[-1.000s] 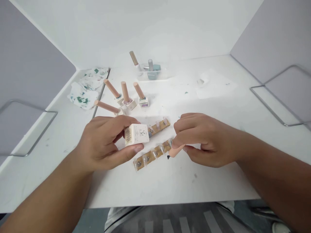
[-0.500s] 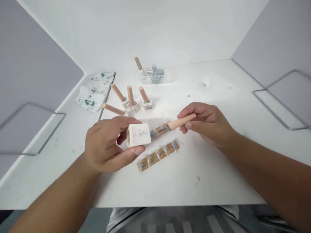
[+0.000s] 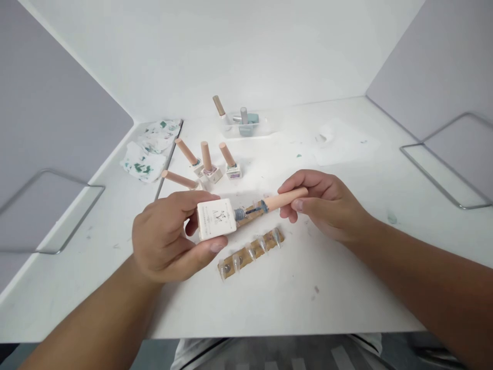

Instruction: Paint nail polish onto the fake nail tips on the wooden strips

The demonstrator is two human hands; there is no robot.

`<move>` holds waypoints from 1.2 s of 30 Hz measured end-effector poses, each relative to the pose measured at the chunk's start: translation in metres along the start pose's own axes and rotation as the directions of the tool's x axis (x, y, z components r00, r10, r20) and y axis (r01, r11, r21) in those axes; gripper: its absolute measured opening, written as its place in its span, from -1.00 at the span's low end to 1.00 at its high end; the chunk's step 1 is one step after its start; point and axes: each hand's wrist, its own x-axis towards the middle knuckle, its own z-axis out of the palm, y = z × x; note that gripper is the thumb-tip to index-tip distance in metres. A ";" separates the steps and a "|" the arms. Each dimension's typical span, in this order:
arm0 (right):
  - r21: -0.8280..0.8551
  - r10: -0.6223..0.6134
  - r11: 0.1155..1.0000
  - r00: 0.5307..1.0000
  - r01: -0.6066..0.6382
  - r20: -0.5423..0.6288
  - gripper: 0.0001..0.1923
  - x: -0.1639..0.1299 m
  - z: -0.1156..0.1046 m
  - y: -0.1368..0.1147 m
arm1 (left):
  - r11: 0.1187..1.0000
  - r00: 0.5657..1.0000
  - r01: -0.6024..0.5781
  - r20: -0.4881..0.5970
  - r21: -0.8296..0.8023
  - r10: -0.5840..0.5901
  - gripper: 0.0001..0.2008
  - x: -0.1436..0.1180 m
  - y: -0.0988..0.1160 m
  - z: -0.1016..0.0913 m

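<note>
Brush cap of peach wood (image 3: 285,198), pinched in right hand (image 3: 327,205), now re-enters square white polish bottle (image 3: 215,219) gripped by left hand (image 3: 169,239); nail-tip strip (image 3: 252,252) lies at 5 o'clock.

Your worktop (image 3: 346,288) is white, flecked with small paint marks, and walled at the back and both sides. Two card strips of nail tips lie near its middle: one (image 3: 251,251) just in front of the other (image 3: 252,210), roughly parallel. Behind them stand three bottles (image 3: 210,162) with long peach caps, and a fourth bottle (image 3: 179,179) lies on its side just left of them. Stained tissues (image 3: 148,151) sit at the back left. A clear tray (image 3: 250,126) holding more bottles rests by the back wall. A white sheet (image 3: 346,146) lies to the back right, with a green smear (image 3: 392,218) nearer you.
</note>
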 end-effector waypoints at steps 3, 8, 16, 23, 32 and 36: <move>0.014 -0.005 1.000 1.000 0.005 0.006 -0.77 0.000 0.001 0.000 | 1.000 1.000 0.000 0.009 0.008 0.000 -0.66 -0.001 -0.001 0.001; 0.021 0.027 0.999 0.999 -0.027 0.020 -0.80 -0.001 0.002 -0.001 | 0.999 1.000 -0.031 -0.002 0.013 0.031 -0.65 -0.002 -0.002 0.002; 0.033 0.031 0.999 0.997 -0.033 0.075 -0.85 -0.002 -0.001 0.002 | 0.998 0.998 -0.052 -0.021 0.023 0.052 -0.65 -0.001 -0.001 0.004; 0.077 0.040 0.996 0.994 -0.048 0.100 -0.88 -0.001 0.002 0.002 | 0.997 0.997 -0.073 -0.017 0.031 0.074 -0.66 0.001 0.000 0.004; 0.043 0.082 0.995 0.991 -0.087 0.106 -0.87 -0.003 0.003 0.001 | 0.999 0.999 -0.048 0.003 0.011 0.048 -0.63 -0.002 0.000 0.003; -0.021 0.087 0.996 0.990 -0.086 0.109 -0.83 -0.004 0.003 0.003 | 0.998 0.998 -0.069 0.002 0.001 0.069 -0.63 -0.001 0.001 0.005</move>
